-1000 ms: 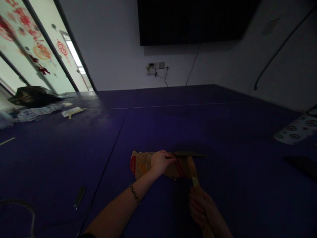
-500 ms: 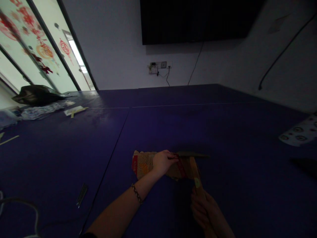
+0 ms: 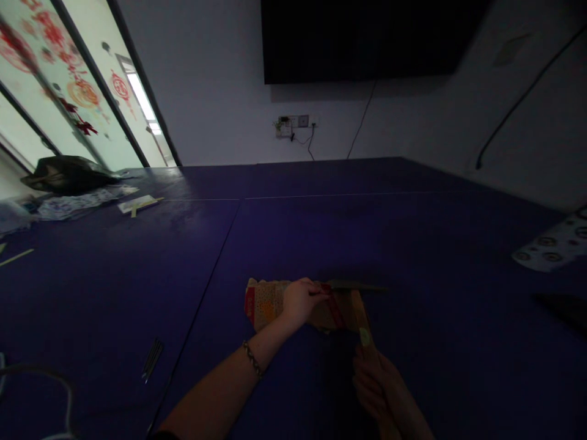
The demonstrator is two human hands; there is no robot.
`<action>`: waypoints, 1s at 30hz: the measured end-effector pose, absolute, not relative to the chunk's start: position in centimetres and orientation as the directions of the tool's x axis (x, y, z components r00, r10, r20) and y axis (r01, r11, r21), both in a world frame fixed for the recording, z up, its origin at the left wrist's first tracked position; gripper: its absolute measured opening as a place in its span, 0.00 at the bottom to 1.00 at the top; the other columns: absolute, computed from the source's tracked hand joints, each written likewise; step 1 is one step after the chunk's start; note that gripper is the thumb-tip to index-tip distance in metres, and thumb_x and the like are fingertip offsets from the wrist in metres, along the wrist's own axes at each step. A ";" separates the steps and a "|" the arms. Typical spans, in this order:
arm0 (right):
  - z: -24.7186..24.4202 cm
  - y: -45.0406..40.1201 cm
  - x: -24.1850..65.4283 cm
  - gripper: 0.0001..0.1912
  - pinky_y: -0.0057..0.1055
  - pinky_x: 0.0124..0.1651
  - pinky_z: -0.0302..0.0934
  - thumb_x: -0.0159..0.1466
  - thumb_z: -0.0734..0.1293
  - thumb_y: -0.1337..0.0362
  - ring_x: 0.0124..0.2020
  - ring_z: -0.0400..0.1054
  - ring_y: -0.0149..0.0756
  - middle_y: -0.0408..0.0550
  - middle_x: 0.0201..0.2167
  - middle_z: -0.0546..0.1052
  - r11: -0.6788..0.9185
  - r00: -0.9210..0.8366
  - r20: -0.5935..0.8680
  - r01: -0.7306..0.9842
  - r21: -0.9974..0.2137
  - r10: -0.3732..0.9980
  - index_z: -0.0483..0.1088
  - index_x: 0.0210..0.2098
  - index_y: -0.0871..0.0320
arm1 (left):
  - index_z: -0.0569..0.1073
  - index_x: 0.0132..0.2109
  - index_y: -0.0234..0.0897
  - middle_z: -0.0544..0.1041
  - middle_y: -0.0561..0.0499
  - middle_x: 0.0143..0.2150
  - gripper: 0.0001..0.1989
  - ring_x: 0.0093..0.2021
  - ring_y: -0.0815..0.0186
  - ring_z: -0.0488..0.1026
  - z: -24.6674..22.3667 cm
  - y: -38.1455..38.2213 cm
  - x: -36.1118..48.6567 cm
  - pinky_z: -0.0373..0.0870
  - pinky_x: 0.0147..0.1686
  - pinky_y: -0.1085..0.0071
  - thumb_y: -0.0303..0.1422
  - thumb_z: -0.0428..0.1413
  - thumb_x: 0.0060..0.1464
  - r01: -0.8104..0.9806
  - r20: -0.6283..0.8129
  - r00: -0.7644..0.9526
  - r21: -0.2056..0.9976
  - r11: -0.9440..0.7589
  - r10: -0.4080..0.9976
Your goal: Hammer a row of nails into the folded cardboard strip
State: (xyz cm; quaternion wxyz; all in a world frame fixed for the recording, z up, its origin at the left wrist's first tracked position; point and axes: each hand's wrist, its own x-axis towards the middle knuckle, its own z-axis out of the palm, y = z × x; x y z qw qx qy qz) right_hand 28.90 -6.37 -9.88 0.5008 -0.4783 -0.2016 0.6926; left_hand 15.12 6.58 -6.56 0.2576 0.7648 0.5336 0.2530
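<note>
A torn piece of printed cardboard [image 3: 267,302], brown with red bands, lies on the purple floor. My left hand [image 3: 300,299] rests over its middle, fingers pinched together by the left end of a dark narrow tool head; what is between the fingertips is too dark to make out. My right hand [image 3: 373,382] is wrapped round the wooden handle [image 3: 361,315] of a tool, which carries a small greenish sticker. The upper end of the handle meets the dark head [image 3: 355,285], which lies crosswise at the cardboard's far edge and tapers to the right, like a small pick.
Several thin dark metal pieces [image 3: 152,359] lie on the floor at left, near a pale cable [image 3: 64,391]. Farther off are a black bag [image 3: 68,174], plastic wrapping [image 3: 73,205] and a white flat piece [image 3: 139,204]. At right are a patterned white object [image 3: 553,250] and a dark object [image 3: 564,308].
Both hands, the tool and the cardboard stay almost exactly where they were. The view has shifted very slightly.
</note>
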 end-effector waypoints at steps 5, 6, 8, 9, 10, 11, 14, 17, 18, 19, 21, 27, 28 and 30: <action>-9.3 -6.3 28.8 0.25 0.15 0.06 0.38 0.40 0.72 0.50 0.05 0.39 0.16 0.25 0.07 0.49 -0.377 0.006 -0.432 -0.478 -0.793 0.902 0.56 0.26 0.55 | 0.78 0.30 0.38 0.75 0.53 0.30 0.08 0.32 0.68 0.70 -6.6 6.5 15.1 0.61 0.30 0.75 0.37 0.57 0.47 0.698 0.121 0.285 0.653 -0.293 0.951; -9.1 -6.3 28.7 0.25 0.15 0.07 0.38 0.40 0.72 0.50 0.05 0.39 0.16 0.25 0.07 0.50 -0.362 0.021 -0.417 -0.458 -0.812 0.909 0.56 0.26 0.55 | 0.78 0.30 0.38 0.75 0.53 0.30 0.08 0.32 0.68 0.70 -6.5 6.5 15.1 0.61 0.30 0.75 0.37 0.57 0.47 0.699 0.122 0.287 0.651 -0.295 0.950; -8.2 -6.4 28.5 0.24 0.15 0.07 0.40 0.42 0.71 0.49 0.05 0.40 0.17 0.26 0.07 0.51 -0.341 0.033 -0.385 -0.396 -0.852 0.922 0.55 0.25 0.55 | 0.78 0.31 0.39 0.75 0.53 0.31 0.08 0.32 0.68 0.71 -6.5 6.4 15.2 0.61 0.31 0.75 0.36 0.56 0.47 0.704 0.122 0.289 0.646 -0.297 0.950; -7.7 -6.5 28.4 0.23 0.16 0.07 0.41 0.43 0.70 0.48 0.05 0.41 0.18 0.26 0.07 0.52 -0.332 0.039 -0.369 -0.356 -0.874 0.929 0.56 0.25 0.55 | 0.78 0.31 0.39 0.75 0.53 0.31 0.08 0.33 0.68 0.71 -6.5 6.4 15.3 0.61 0.31 0.74 0.36 0.56 0.47 0.707 0.120 0.288 0.642 -0.296 0.950; -7.1 -6.7 28.2 0.23 0.17 0.07 0.42 0.43 0.69 0.47 0.05 0.42 0.18 0.27 0.07 0.53 -0.324 0.046 -0.355 -0.310 -0.894 0.934 0.56 0.24 0.55 | 0.78 0.31 0.39 0.76 0.53 0.31 0.08 0.33 0.67 0.71 -6.5 6.4 15.3 0.62 0.32 0.74 0.36 0.56 0.47 0.712 0.116 0.285 0.639 -0.291 0.951; -6.5 -7.0 28.0 0.23 0.17 0.07 0.43 0.45 0.68 0.46 0.06 0.44 0.19 0.28 0.07 0.54 -0.312 0.071 -0.341 -0.267 -0.912 0.937 0.56 0.24 0.55 | 0.78 0.31 0.39 0.76 0.53 0.32 0.08 0.33 0.67 0.71 -6.4 6.4 15.4 0.62 0.32 0.74 0.36 0.57 0.47 0.717 0.110 0.280 0.637 -0.284 0.954; -4.6 -8.1 27.6 0.20 0.19 0.08 0.42 0.48 0.65 0.45 0.07 0.45 0.21 0.32 0.09 0.56 -0.253 0.233 -0.275 -0.120 -0.960 0.933 0.58 0.24 0.55 | 0.77 0.31 0.38 0.76 0.52 0.33 0.09 0.34 0.66 0.71 -6.4 6.4 15.6 0.62 0.35 0.74 0.37 0.56 0.47 0.728 0.085 0.259 0.637 -0.252 0.962; -3.2 -8.9 27.2 0.16 0.21 0.10 0.45 0.51 0.65 0.49 0.10 0.50 0.24 0.35 0.11 0.59 -0.245 0.241 -0.222 0.069 -0.967 0.945 0.61 0.22 0.55 | 0.77 0.31 0.38 0.76 0.52 0.34 0.09 0.36 0.66 0.71 -6.3 6.3 15.7 0.63 0.36 0.74 0.38 0.56 0.48 0.718 0.066 0.265 0.652 -0.243 0.962; -2.9 -9.0 27.1 0.15 0.22 0.10 0.45 0.52 0.65 0.51 0.10 0.51 0.24 0.36 0.11 0.60 -0.250 0.232 -0.217 0.125 -0.960 0.948 0.62 0.22 0.55 | 0.77 0.32 0.38 0.77 0.52 0.35 0.09 0.36 0.66 0.72 -6.2 6.2 15.8 0.63 0.36 0.74 0.38 0.56 0.48 0.720 0.058 0.259 0.653 -0.233 0.964; -2.7 -9.1 26.9 0.14 0.22 0.11 0.45 0.53 0.64 0.52 0.11 0.52 0.25 0.36 0.11 0.60 -0.254 0.233 -0.209 0.181 -0.950 0.950 0.62 0.21 0.55 | 0.77 0.32 0.38 0.77 0.52 0.35 0.10 0.36 0.65 0.72 -6.2 6.2 15.8 0.63 0.36 0.74 0.39 0.56 0.47 0.727 0.048 0.246 0.652 -0.217 0.968; -2.5 -9.0 26.7 0.14 0.23 0.11 0.45 0.55 0.62 0.53 0.11 0.52 0.25 0.37 0.11 0.60 -0.253 0.228 -0.186 0.315 -0.915 0.956 0.62 0.21 0.56 | 0.76 0.34 0.37 0.77 0.50 0.35 0.11 0.36 0.64 0.72 -6.2 6.2 15.8 0.64 0.36 0.73 0.40 0.56 0.47 0.747 0.035 0.206 0.640 -0.180 0.978; -3.3 -8.8 26.7 0.14 0.26 0.15 0.49 0.54 0.60 0.52 0.12 0.57 0.29 0.40 0.11 0.64 -0.167 0.187 -0.078 0.529 -0.832 0.979 0.65 0.23 0.56 | 0.76 0.35 0.37 0.77 0.49 0.36 0.12 0.37 0.63 0.73 -6.6 6.3 15.9 0.64 0.38 0.72 0.40 0.55 0.47 0.755 0.038 0.200 0.631 -0.179 0.979; -3.5 -8.8 26.8 0.14 0.26 0.15 0.50 0.54 0.60 0.52 0.11 0.57 0.30 0.40 0.10 0.64 -0.165 0.188 -0.073 0.536 -0.828 0.979 0.65 0.23 0.56 | 0.76 0.35 0.37 0.77 0.48 0.36 0.13 0.37 0.62 0.73 -6.6 6.3 15.9 0.65 0.38 0.71 0.41 0.55 0.47 0.761 0.031 0.194 0.625 -0.170 0.981; -3.6 -8.8 27.0 0.14 0.27 0.15 0.50 0.54 0.60 0.52 0.11 0.58 0.31 0.41 0.11 0.65 -0.149 0.170 -0.066 0.542 -0.827 0.983 0.66 0.24 0.56 | 0.76 0.35 0.36 0.77 0.47 0.35 0.14 0.37 0.61 0.73 -6.6 6.3 15.9 0.65 0.37 0.71 0.42 0.56 0.46 0.771 0.025 0.191 0.615 -0.165 0.981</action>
